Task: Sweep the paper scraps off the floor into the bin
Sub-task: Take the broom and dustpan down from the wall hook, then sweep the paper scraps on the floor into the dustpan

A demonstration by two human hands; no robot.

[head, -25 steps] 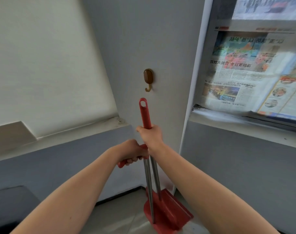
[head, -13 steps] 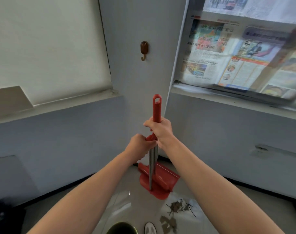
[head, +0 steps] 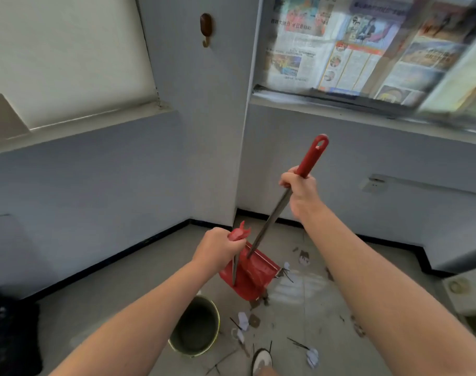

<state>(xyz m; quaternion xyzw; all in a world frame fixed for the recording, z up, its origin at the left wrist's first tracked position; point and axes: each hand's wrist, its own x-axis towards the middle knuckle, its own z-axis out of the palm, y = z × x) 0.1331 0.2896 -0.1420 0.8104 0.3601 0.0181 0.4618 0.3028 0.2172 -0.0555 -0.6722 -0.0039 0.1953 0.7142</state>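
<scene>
Over the floor corner: right hand closed on broom handle, left hand closed on dustpan handle. Paper scraps lie beside the bin. Featherlight; sweep gently, grip handles high.

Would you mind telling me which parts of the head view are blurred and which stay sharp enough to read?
In the head view, the newspapers at upper right are smeared by motion blur, worst toward the right edge; the wide lens bows the walls; the hands, left and right, and the scraps on the floor stay fairly sharp.
</scene>
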